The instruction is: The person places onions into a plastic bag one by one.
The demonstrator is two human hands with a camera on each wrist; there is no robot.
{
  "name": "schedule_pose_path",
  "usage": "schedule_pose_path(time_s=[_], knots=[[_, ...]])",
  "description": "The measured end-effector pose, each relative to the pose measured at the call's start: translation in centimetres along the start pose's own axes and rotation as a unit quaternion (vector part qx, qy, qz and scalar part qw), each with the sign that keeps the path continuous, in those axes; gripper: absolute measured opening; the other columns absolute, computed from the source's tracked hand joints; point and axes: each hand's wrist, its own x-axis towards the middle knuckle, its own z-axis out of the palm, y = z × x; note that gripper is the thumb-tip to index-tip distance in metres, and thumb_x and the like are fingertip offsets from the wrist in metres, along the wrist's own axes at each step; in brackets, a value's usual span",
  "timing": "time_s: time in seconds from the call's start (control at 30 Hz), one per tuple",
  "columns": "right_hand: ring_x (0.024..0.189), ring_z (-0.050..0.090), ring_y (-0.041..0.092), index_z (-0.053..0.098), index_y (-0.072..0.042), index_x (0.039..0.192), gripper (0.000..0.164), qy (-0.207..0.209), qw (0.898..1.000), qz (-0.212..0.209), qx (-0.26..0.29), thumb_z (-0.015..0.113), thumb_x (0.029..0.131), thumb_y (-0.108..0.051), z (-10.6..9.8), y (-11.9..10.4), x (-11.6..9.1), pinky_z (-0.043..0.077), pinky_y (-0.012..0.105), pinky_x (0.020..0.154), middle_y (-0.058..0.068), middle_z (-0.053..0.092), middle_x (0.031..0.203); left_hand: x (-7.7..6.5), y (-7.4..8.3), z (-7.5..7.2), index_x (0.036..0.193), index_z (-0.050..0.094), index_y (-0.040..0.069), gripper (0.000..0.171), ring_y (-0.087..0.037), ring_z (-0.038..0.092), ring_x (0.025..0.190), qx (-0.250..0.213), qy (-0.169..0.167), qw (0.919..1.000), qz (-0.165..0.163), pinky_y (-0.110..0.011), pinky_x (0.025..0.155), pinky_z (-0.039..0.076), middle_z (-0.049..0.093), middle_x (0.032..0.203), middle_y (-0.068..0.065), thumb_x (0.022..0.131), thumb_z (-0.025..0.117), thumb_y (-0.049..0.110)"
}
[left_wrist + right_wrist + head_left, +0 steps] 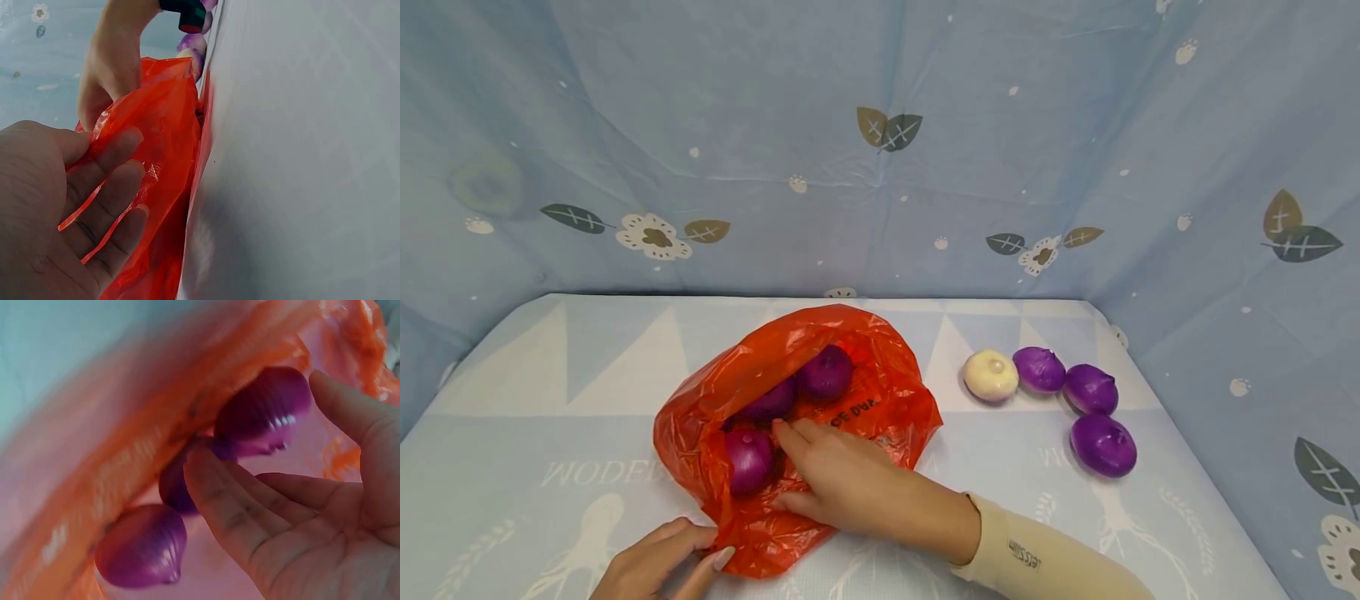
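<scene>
We saw the left hand (658, 558) pinching the near edge of the red plastic bag (722, 375) between thumb and fingers, while the right hand (850, 479) reached into the bag's mouth with its fingers loosely extended, clasping nothing. Inside lay three purple onions: a near one (749, 462) just beside the right thumb, a middle one (771, 404) at the fingertips, and a far one (826, 373) deeper in. Beyond the bag, to its right, a white onion (991, 375) and three more purple onions, the first (1039, 369), the second (1092, 389) and the third (1103, 446), made a curved row on the table (512, 442), with a patterned curtain (775, 125) behind. We judged that the thin rim could slip from the left hand's light pinch and sag over the opening, that the round onions could roll if the fingers nudged them, and that the film could catch on the right hand and drag the bag along. We could not tell whether the right fingertips pressed the middle onion or merely hung over it. The bag's upper fold partly hid that onion, the left hand was cut off by the lower edge of the head view, and the right wrist view was blurred.
</scene>
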Motion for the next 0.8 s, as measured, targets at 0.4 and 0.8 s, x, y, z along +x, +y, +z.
schedule_pose_path(time_s=[0.4,0.8], knots=[[0.142,0.049,0.021,0.048,-0.012,0.155,0.075,0.049,0.999,-0.015,0.019,0.070,0.097,-0.055,-2.4,1.3,-4.5,0.049,0.042,0.108,0.004,0.052,0.154,0.2,0.2,-0.1,0.091,0.072,0.024,0.049,0.003,0.055,0.071,0.001,0.021,0.9994,0.027,-0.009,0.065,0.048,0.059,0.084,0.025,0.063,0.093,-0.009],[0.126,0.062,0.017,0.064,-0.017,0.139,0.049,0.109,0.993,0.005,0.037,0.069,0.100,-0.047,-2.7,3.1,-9.9,0.055,0.043,0.099,-0.003,0.066,0.136,0.3,0.1,-0.1,0.093,0.072,0.025,0.049,0.004,0.055,0.071,-0.002,0.024,0.9989,0.040,-0.009,0.065,0.048,0.059,0.085,0.025,0.064,0.093,-0.009]])
